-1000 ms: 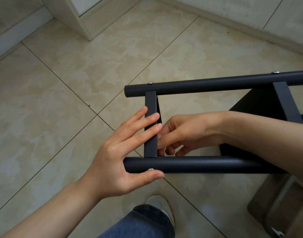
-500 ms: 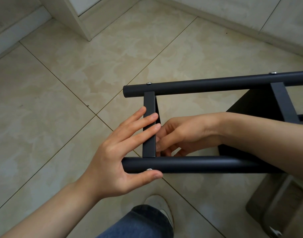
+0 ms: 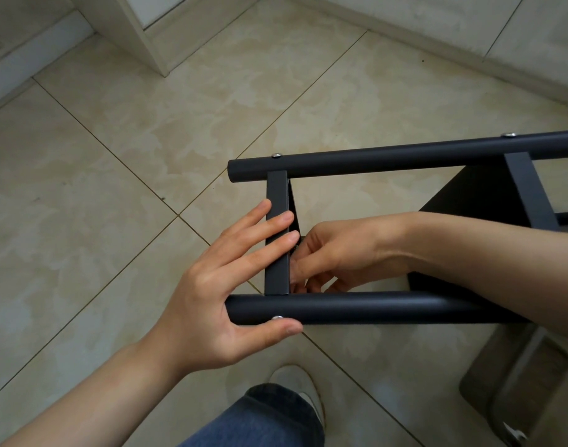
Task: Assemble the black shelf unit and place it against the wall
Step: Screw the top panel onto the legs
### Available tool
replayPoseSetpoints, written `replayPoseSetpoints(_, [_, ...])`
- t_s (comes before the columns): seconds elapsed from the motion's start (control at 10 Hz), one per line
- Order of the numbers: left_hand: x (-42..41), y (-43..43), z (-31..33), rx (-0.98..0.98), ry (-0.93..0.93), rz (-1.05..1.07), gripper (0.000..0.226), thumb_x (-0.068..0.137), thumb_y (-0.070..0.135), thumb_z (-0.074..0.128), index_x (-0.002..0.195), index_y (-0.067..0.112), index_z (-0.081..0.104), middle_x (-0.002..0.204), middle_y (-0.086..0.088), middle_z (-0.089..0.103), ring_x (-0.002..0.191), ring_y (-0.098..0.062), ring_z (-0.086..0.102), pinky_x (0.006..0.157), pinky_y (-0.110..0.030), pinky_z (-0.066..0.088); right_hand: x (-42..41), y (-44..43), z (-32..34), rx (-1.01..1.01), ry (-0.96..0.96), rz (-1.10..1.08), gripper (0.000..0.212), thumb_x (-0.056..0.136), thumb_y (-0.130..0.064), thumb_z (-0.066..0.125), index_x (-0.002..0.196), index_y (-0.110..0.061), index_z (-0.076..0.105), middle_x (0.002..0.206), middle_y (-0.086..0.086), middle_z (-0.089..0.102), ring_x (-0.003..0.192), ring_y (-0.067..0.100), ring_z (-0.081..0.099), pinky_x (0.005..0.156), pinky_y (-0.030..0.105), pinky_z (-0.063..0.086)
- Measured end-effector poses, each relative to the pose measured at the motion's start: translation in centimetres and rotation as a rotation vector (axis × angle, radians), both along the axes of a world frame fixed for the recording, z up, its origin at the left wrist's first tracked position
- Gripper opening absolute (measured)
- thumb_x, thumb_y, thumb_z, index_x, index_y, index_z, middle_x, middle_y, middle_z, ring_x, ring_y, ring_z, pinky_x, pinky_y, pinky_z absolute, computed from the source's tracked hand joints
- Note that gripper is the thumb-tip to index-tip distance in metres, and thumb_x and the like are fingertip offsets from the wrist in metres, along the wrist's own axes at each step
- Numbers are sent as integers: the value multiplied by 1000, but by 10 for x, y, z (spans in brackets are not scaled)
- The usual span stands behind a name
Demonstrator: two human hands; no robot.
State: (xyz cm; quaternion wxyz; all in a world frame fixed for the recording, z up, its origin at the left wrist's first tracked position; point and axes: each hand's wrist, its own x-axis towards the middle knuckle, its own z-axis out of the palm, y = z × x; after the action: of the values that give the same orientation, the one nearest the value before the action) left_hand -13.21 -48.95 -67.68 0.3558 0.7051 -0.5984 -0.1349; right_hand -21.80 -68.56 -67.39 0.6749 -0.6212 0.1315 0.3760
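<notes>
Shelf unit (image 3: 372,309), centre right: frame partly screwed, on its side. Left hand (image 3: 211,295) grip released, flat on crossbar (image 3: 277,195); right hand (image 3: 340,250) curled behind, hold cannot tell. Fastening, wall placement remain.

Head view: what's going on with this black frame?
A person is assembling a black shelf frame over a tiled floor. The left hand lays straight fingers across the end crossbar, thumb against the near tube beside a screw. The right hand works with curled fingers behind that crossbar; what they hold is hidden.
</notes>
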Motion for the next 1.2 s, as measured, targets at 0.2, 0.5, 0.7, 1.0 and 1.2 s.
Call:
replayPoseSetpoints(0.2, [0, 0, 0, -1, 6, -1, 72, 83, 45, 73, 138, 4, 51, 153, -12, 45, 151, -31, 30, 120, -42, 31, 1, -1, 0, 28, 30, -8, 20, 96, -25, 59, 93, -11, 73, 91, 6, 69, 84, 19, 59, 84, 34, 48])
replayPoseSetpoints(0.5, [0, 1, -1, -7, 3, -1, 72, 83, 45, 73, 138, 3, 52, 152, -12, 46, 150, -31, 30, 120, -43, 31, 1, -1, -2, 6, 19, -2, 24, 95, -30, 61, 88, -11, 74, 85, 4, 68, 80, 16, 58, 82, 32, 48])
replayPoseSetpoints(0.7, [0, 0, -1, -5, 5, -1, 71, 83, 45, 72, 138, 4, 52, 152, -12, 46, 150, -30, 30, 120, -42, 31, 1, -3, -1, 115, 19, -27, 14, 95, -13, 60, 89, -12, 73, 89, 6, 68, 79, 14, 60, 81, 31, 50])
replayPoseSetpoints(1.0, [0, 0, 0, -12, 8, 2, 71, 83, 45, 72, 137, 5, 51, 151, -12, 46, 150, -31, 31, 120, -41, 30, 1, -3, -4, 94, 43, -22, 16, 96, -21, 61, 97, -11, 73, 92, 7, 68, 86, 19, 59, 84, 32, 51])
replayPoseSetpoints(1.2, [0, 0, 0, -10, 1, 4, 71, 83, 45, 72, 137, 4, 52, 152, -12, 46, 150, -31, 31, 120, -42, 31, 0, -4, -3, 137, 31, -8, 13, 95, -14, 61, 89, -14, 73, 89, 3, 70, 83, 15, 63, 82, 31, 53])
